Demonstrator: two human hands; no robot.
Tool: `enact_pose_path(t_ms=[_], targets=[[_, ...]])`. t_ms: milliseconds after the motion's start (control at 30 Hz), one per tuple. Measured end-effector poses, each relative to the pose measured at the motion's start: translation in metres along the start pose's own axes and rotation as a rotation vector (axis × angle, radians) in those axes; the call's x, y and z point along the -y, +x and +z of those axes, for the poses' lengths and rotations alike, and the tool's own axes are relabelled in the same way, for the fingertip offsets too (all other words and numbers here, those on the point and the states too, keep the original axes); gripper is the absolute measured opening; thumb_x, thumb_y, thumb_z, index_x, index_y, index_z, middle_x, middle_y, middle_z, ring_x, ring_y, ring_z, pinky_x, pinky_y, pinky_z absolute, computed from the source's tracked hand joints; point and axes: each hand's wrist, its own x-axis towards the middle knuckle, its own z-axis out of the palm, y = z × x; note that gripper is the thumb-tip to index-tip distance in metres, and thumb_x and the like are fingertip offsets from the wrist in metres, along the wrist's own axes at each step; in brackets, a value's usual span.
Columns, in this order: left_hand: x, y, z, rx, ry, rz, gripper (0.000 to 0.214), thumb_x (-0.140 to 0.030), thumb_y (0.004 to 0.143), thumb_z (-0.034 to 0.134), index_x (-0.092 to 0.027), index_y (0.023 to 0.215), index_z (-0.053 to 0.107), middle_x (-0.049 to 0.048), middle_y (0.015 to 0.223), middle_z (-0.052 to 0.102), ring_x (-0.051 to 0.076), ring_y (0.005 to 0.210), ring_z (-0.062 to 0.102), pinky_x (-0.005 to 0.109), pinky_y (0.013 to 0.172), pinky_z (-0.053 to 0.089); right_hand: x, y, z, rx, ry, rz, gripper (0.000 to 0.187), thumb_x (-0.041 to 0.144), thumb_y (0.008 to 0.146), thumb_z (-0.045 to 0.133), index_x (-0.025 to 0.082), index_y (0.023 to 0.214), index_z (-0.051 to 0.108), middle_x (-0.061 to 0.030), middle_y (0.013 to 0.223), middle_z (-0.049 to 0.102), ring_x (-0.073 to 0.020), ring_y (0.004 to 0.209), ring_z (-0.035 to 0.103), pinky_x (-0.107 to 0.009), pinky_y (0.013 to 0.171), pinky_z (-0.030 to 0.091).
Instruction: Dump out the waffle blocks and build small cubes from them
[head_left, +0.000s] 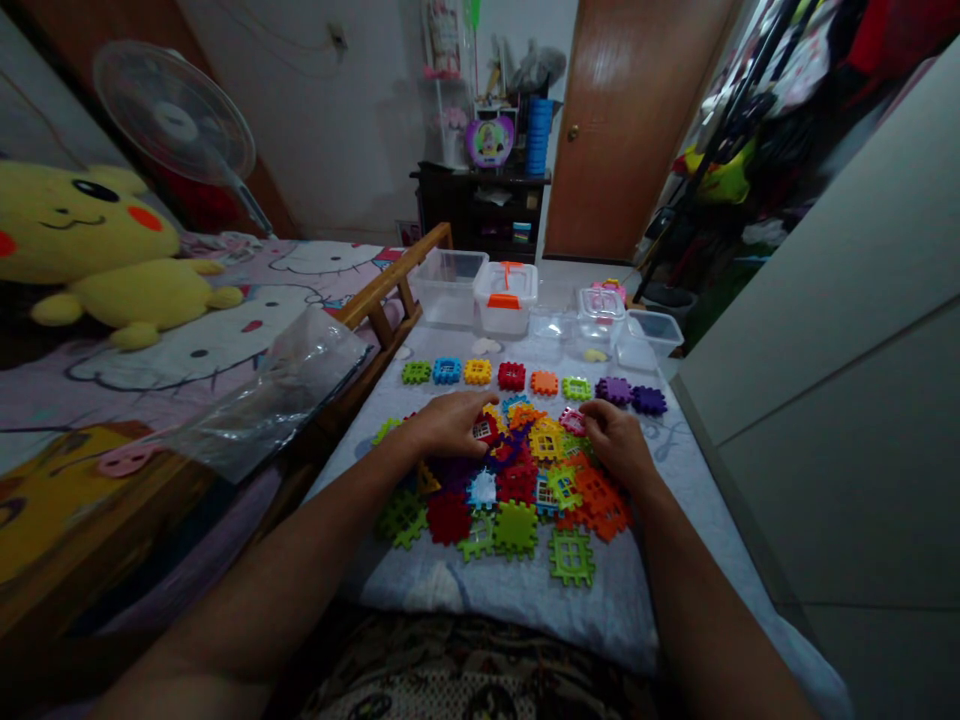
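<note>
A heap of colourful interlocking plastic tiles (pixel 517 490) lies on a pale blue cloth (pixel 525 590) in front of me. Beyond the heap runs a row of single tiles (pixel 511 376), from green at the left to purple at the right. My left hand (pixel 450 422) rests on the far left side of the heap, its fingers curled on a red and white tile (pixel 484 428). My right hand (pixel 615 436) is at the far right side, fingertips pinched on a pink tile (pixel 573 420).
Several clear plastic boxes (pixel 448 285) and one with an orange latch (pixel 505 297) stand beyond the row. A crumpled plastic bag (pixel 277 395) lies on the wooden bed rail at left, near a yellow plush toy (pixel 97 245). A pale cabinet wall (pixel 825 330) rises at right.
</note>
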Motion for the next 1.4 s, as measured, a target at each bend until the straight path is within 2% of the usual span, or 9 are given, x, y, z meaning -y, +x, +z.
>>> enact_pose_path(t_ms=[267,367,500,633,767,867,1000,1167,1400], targets=[[0.002,0.0,0.005,-0.034,-0.001,0.003,0.078,-0.034,0.07,0.069,-0.017,0.141,0.044,0.0152,0.145,0.053,0.032,0.129,0.053,0.039,0.106,0.043,0.001,0.0,0.0,-0.013,0.003,0.014,0.026,0.029,0.08,0.049,0.018,0.088,0.071,-0.0048,0.074,0.071,-0.0178,0.064,0.062,-0.029,0.063,0.045],[0.0,0.001,0.003,-0.019,0.015,-0.011,0.08,-0.037,0.071,0.07,-0.019,0.143,0.042,0.0145,0.146,0.052,0.032,0.129,0.054,0.04,0.104,0.044,0.002,-0.001,0.0,-0.008,-0.005,0.01,0.025,0.029,0.081,0.049,0.018,0.087,0.071,-0.0048,0.074,0.071,-0.0178,0.064,0.062,-0.029,0.064,0.045],[-0.002,0.003,0.004,-0.01,0.024,-0.017,0.081,-0.037,0.07,0.071,-0.02,0.143,0.042,0.0136,0.143,0.056,0.032,0.125,0.057,0.038,0.1,0.046,0.002,-0.001,0.0,-0.009,-0.006,0.008,0.025,0.03,0.08,0.049,0.018,0.087,0.071,-0.005,0.073,0.07,-0.0175,0.062,0.06,-0.029,0.063,0.044],[-0.005,0.002,0.004,-0.052,0.029,0.008,0.08,-0.038,0.068,0.071,-0.018,0.141,0.044,0.013,0.136,0.06,0.031,0.12,0.059,0.036,0.097,0.047,0.002,-0.001,-0.001,-0.008,0.001,0.011,0.025,0.03,0.08,0.05,0.017,0.088,0.07,-0.0046,0.072,0.07,-0.0169,0.061,0.059,-0.029,0.062,0.044],[-0.006,0.005,-0.012,-0.103,0.067,0.012,0.081,-0.038,0.068,0.07,-0.018,0.142,0.043,0.0109,0.121,0.068,0.028,0.106,0.066,0.034,0.087,0.049,0.0,0.0,0.0,-0.007,-0.003,0.014,0.026,0.031,0.081,0.05,0.017,0.088,0.07,-0.0049,0.073,0.07,-0.0174,0.064,0.06,-0.029,0.063,0.043],[-0.002,0.022,-0.031,-0.169,0.123,0.031,0.085,-0.037,0.069,0.071,-0.016,0.145,0.039,0.0119,0.118,0.069,0.028,0.106,0.066,0.035,0.087,0.048,-0.002,0.0,0.002,-0.011,0.003,0.019,0.026,0.031,0.081,0.049,0.017,0.088,0.07,-0.0046,0.071,0.069,-0.0175,0.062,0.06,-0.029,0.062,0.043],[0.007,0.063,-0.045,-0.185,0.203,0.07,0.085,-0.036,0.068,0.072,-0.015,0.144,0.039,0.0134,0.125,0.067,0.029,0.112,0.064,0.034,0.091,0.047,-0.004,-0.001,0.002,-0.031,0.007,0.009,0.026,0.031,0.082,0.049,0.017,0.089,0.071,-0.0044,0.072,0.069,-0.0169,0.06,0.058,-0.029,0.063,0.044],[0.01,0.107,-0.038,-0.111,0.272,0.123,0.092,-0.034,0.067,0.073,-0.013,0.147,0.035,0.0162,0.142,0.056,0.028,0.124,0.057,0.032,0.1,0.044,-0.007,-0.001,0.001,-0.049,0.016,0.002,0.024,0.029,0.082,0.05,0.018,0.088,0.07,-0.0043,0.075,0.07,-0.0172,0.064,0.06,-0.029,0.064,0.044],[0.008,0.126,-0.031,-0.02,0.309,0.155,0.09,-0.031,0.068,0.073,-0.014,0.148,0.036,0.016,0.146,0.052,0.028,0.129,0.053,0.032,0.103,0.042,-0.008,0.0,0.001,-0.048,0.014,0.01,0.023,0.027,0.081,0.049,0.019,0.088,0.07,-0.0034,0.073,0.069,-0.0166,0.062,0.058,-0.029,0.063,0.043]])
